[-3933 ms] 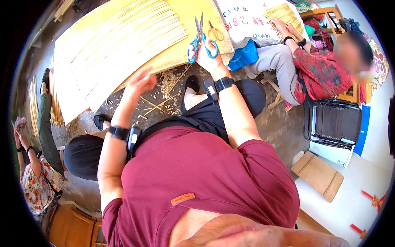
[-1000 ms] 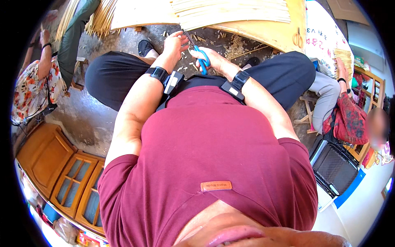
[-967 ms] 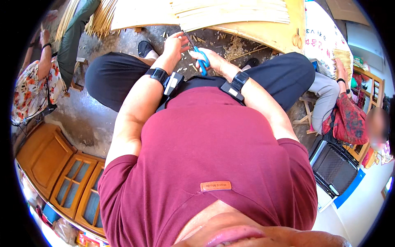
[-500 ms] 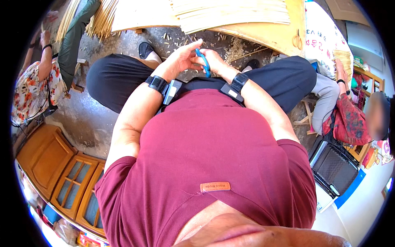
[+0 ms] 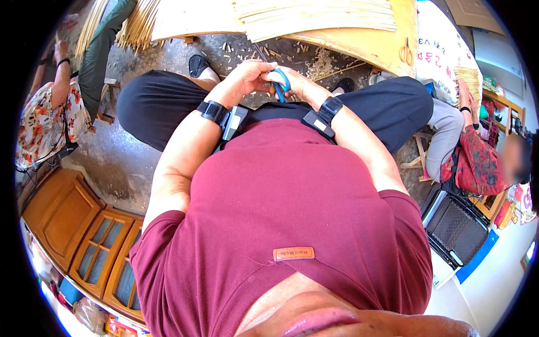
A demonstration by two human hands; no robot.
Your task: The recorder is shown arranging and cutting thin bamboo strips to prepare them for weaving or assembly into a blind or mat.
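In front of my lap, a pair of scissors with blue handles (image 5: 285, 84) is held in my right hand (image 5: 302, 89), its fingers wrapped about the handle loops. The dark blades point away and slightly left, over the littered floor. My left hand (image 5: 247, 77) meets the right one at the scissors. Its thumb and fingers are drawn together beside the handles. What lies between those fingertips, if anything, is hidden.
Long pale sticks (image 5: 320, 17) lie on a wooden board (image 5: 365, 48) ahead, with yellow-handled scissors (image 5: 406, 53) at its right. Cut bits (image 5: 323, 63) litter the floor. One person (image 5: 53, 118) sits at left; another person (image 5: 480, 163) at right handles sticks (image 5: 469, 78). Wooden cabinet doors (image 5: 70, 210) stand lower left.
The scissors have turned in my right hand, and more of the blades shows past my left hand. My left thumb has come down toward the fingers, closing that hand.
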